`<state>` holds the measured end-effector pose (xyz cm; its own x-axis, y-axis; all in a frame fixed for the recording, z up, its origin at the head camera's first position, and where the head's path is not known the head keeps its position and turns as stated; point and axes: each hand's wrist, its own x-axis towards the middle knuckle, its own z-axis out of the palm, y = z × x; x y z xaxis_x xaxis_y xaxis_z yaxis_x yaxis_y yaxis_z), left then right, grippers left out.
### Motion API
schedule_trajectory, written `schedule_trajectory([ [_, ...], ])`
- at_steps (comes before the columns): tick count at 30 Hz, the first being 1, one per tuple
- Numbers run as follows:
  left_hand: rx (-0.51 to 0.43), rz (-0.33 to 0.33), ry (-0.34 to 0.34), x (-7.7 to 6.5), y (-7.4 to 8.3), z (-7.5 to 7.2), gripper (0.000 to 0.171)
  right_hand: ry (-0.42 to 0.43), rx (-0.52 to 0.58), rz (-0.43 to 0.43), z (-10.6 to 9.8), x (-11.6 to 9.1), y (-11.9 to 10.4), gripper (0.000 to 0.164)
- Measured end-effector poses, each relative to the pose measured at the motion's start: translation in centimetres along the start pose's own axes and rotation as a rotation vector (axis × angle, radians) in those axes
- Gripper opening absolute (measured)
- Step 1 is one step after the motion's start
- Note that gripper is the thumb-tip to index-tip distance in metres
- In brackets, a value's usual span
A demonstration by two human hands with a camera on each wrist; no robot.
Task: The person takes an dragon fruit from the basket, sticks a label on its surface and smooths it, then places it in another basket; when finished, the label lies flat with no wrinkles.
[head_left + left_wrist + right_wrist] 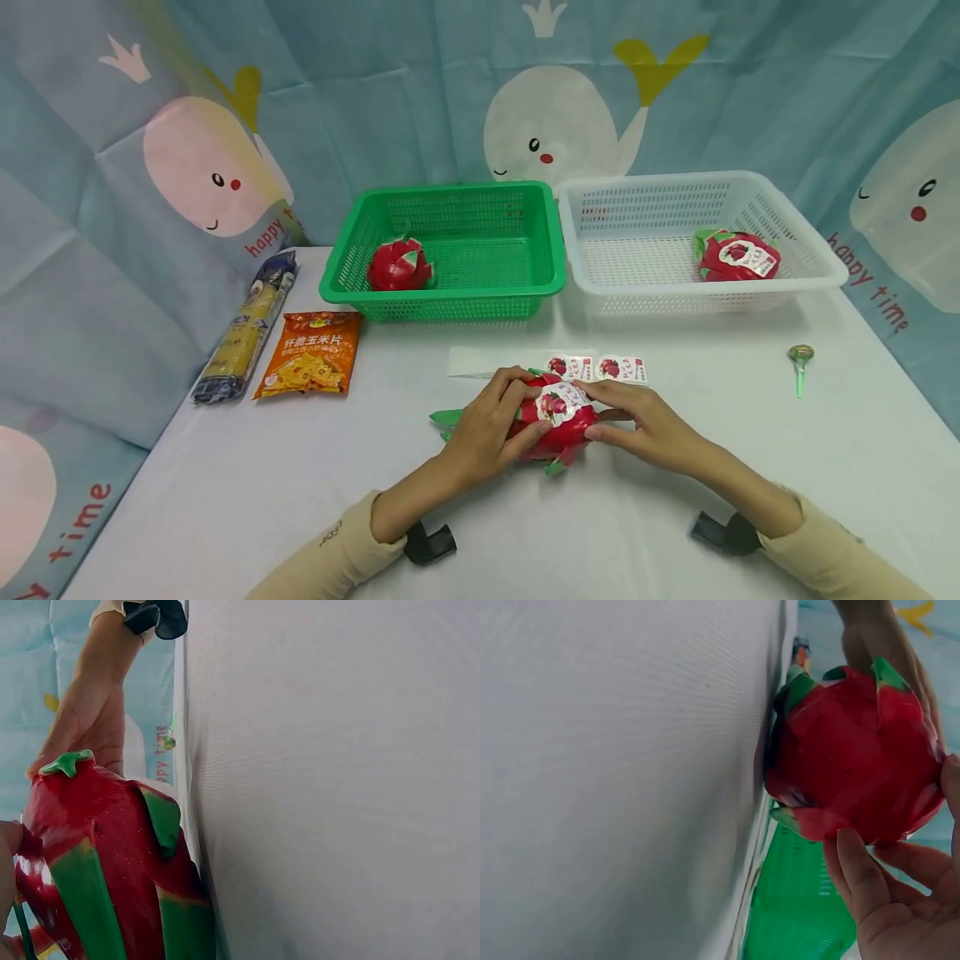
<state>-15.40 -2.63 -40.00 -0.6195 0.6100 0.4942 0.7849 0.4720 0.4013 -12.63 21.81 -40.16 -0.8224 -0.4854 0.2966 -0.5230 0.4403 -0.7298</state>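
A red dragon fruit point(576, 432) with green leaf tips lies on the white table, a white fruit-print label point(564, 402) on its upper side. My left hand point(489, 423) grips its left part, thumb along the front and fingers over the top. At the right end my right hand point(651, 423) holds it between thumb and fingers, the index finger at the label's edge. The left wrist view shows the fruit's glossy red skin point(112, 825) and broad green scales. Seen from the right wrist, the fingers point(866, 877) press against its rounded end. The underside is hidden.
Behind stand a green basket point(442, 297) with one dragon fruit point(397, 265) and a white basket point(705, 289) with a labelled dragon fruit point(738, 257). Label stickers point(621, 369) lie beyond my hands. An orange snack bag point(311, 354), a long yellow packet point(247, 329) and a lollipop point(801, 354) flank them.
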Motion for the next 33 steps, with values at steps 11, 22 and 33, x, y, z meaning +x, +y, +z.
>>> schedule_trajectory([
  [11, -0.001, 0.013, 0.011, -0.02, 0.00, -0.05, 0.038, -0.042, -0.132, -0.027, -0.25, 0.12, -0.13, 0.062],
  [22, -0.010, 0.010, 0.022, -0.15, 0.02, 0.01, 0.037, -0.049, -0.299, -0.117, -0.88, 0.52, 0.13, 0.064],
  [33, -0.011, 0.022, 0.036, -0.09, 0.05, 0.23, 0.034, -0.009, -0.093, -0.077, -0.25, 0.08, 0.41, 0.057],
])
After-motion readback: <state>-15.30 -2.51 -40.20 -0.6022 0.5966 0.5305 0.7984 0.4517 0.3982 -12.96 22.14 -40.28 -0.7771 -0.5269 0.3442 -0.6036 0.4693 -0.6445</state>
